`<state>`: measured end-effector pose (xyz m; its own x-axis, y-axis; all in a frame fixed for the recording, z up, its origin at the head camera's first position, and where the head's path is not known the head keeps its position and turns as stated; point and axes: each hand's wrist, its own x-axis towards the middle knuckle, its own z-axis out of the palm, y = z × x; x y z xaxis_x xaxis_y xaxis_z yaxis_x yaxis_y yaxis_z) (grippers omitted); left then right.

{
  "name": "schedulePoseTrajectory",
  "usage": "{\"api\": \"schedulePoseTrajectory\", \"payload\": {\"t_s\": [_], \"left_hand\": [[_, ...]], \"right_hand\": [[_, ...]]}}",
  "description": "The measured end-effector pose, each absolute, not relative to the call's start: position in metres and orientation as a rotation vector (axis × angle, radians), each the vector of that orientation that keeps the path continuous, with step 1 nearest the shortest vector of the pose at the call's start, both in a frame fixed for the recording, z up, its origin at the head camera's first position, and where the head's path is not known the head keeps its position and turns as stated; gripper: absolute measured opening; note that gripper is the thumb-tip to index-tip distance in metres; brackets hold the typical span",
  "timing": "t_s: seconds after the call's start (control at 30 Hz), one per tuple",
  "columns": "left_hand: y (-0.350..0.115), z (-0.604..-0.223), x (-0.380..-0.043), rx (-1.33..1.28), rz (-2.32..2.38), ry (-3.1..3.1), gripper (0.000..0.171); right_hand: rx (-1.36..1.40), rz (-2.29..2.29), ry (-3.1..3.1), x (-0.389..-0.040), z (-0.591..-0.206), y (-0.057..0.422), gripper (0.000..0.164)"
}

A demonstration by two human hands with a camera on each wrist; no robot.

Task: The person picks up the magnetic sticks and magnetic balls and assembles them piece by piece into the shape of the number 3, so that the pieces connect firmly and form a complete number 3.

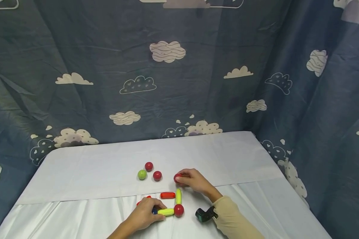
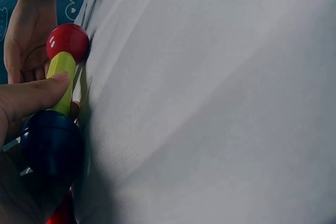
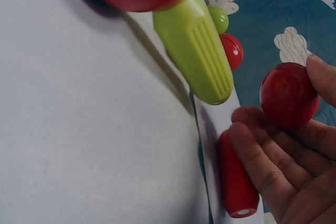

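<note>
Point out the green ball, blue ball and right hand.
Green ball (image 1: 142, 174), head view: visible middle.
Blue ball (image 2: 52, 142), left wrist view: visible middle.
Right hand (image 1: 195, 181), head view: back of the hand.

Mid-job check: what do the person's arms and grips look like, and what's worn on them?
The left grip and right grip wear no gloves. The right arm has a plain beige sleeve, with a bent black device by the wrist. No sleeve shows on the visible left forearm.
</note>
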<state>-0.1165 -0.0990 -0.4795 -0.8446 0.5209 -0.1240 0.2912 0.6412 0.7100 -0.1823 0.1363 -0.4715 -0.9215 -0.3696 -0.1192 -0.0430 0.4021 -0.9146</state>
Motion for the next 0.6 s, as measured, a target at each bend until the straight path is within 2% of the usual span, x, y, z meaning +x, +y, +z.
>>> {"api": "schedulePoseTrajectory", "payload": {"t_s": [0.3, 0.6], "left_hand": [[-0.0987, -0.4796, -0.1174, 0.652, 1.017, 2.533, 0.019], [-0.0986, -0.4785, -0.1174, 0.641, 1.009, 2.527, 0.019]], "right_hand": [[-0.414, -1.491, 2.433, -0.1821, -0.4728, 0.1373, 0.040], [-0.496, -1.291, 2.557, -0.1858, -0.4700, 0.1396, 0.034]]}}
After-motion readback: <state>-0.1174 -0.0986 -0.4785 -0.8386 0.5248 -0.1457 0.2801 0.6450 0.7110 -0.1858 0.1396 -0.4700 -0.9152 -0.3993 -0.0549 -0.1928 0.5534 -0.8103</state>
